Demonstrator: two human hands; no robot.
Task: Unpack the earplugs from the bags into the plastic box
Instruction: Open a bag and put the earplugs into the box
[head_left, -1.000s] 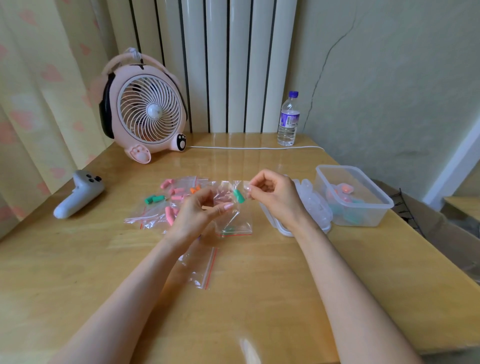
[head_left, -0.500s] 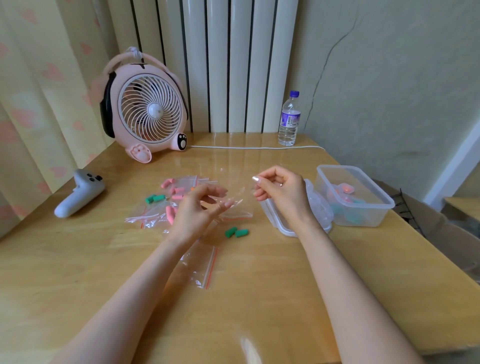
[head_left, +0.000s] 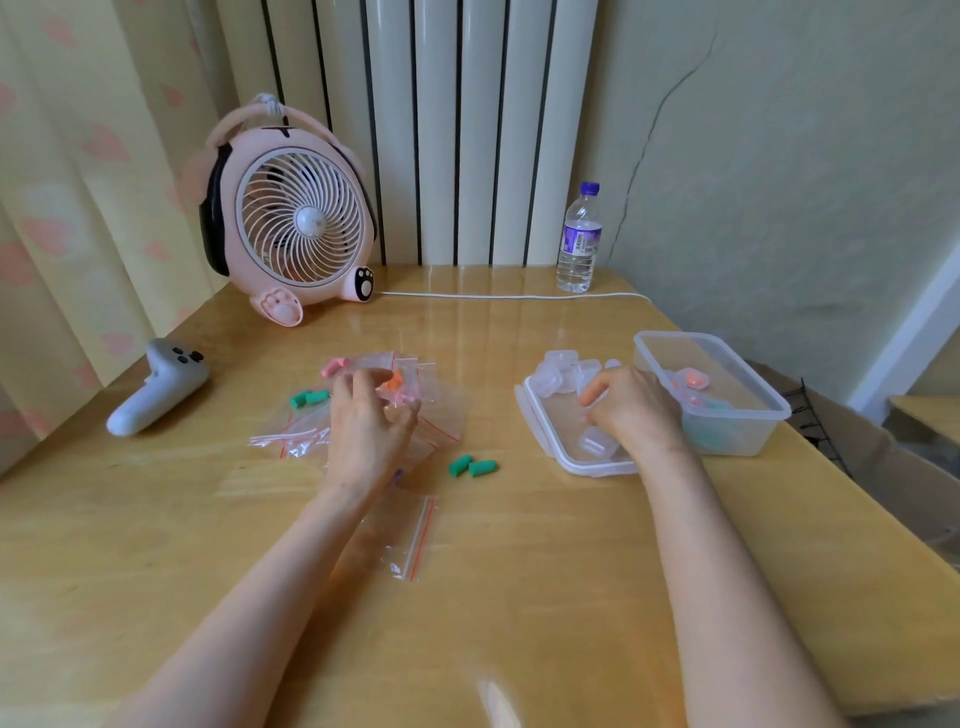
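Note:
A pile of clear zip bags (head_left: 441, 410) lies left of centre, with pink (head_left: 334, 367), orange (head_left: 393, 383) and green earplugs (head_left: 309, 398) inside. My left hand (head_left: 370, 423) is on the pile, its fingers curled on a clear bag. Two green earplugs (head_left: 472, 466) lie loose on the table. The plastic box (head_left: 748, 439) stands at the right with pink and teal pieces in it. Its lid (head_left: 558, 447) lies beside it and carries small clear cases (head_left: 563, 371). My right hand (head_left: 636, 410) is curled over those cases, its fingertips hidden.
An empty zip bag (head_left: 410, 535) lies near my left forearm. A white controller (head_left: 156, 392) sits at the left. At the back are a pink fan (head_left: 293, 218), its white cable (head_left: 519, 296) and a water bottle (head_left: 579, 241). The table's right edge is near the box.
The green earplugs dropped out of the bag onto the table. My left hand moved down onto the bag pile. My right hand let go of the bag and moved right over the lid.

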